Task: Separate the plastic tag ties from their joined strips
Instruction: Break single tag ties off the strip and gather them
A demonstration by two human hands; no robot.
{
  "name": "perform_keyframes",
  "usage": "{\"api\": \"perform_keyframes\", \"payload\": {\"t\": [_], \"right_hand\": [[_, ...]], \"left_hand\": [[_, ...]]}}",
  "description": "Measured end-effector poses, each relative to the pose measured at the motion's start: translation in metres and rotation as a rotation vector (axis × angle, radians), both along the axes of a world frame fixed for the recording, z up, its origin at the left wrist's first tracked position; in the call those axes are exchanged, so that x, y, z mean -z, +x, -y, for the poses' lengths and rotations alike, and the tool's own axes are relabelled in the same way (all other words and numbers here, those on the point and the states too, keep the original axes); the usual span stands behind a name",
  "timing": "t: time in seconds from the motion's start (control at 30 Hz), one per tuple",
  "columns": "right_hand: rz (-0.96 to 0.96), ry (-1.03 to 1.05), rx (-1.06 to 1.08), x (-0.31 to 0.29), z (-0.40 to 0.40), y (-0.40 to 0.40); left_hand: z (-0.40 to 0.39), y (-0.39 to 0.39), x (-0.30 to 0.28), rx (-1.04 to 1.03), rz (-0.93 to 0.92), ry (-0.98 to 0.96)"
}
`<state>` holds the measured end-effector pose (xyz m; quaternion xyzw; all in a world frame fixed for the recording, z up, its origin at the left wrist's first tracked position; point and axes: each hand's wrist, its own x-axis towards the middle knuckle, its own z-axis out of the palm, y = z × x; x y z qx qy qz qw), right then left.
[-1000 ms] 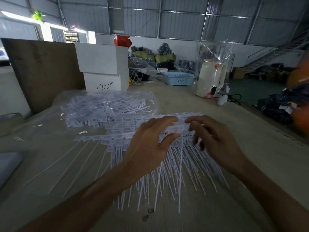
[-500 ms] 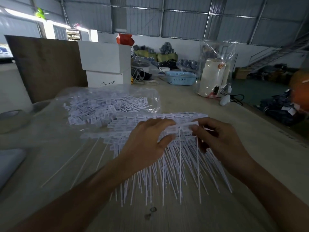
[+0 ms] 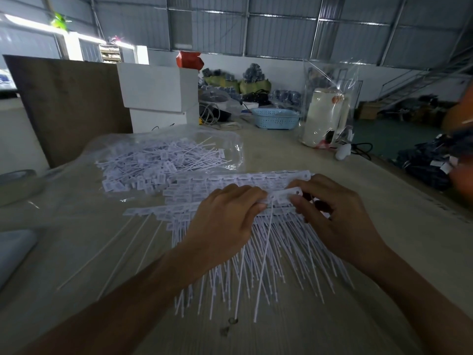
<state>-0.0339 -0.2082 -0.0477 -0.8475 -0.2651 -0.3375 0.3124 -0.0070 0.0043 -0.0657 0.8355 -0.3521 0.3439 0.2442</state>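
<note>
Fingers [image 3: 258,198] of both hands pinch one strip [image 3: 284,196].

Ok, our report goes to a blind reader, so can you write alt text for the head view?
Two bare hands, left hand and right hand, pinch a white strip of joined tag ties above a pile of strips on a table. Behind lies a clear bag of loose ties.
</note>
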Motion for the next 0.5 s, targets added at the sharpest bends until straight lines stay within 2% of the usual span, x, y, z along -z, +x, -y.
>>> {"api": "perform_keyframes", "payload": {"t": [0.5], "right_hand": [[0.117, -0.085, 0.001, -0.0020, -0.0011, -0.0011]], "left_hand": [[-0.0012, 0.0023, 0.0011, 0.088, -0.155, -0.099]]}}
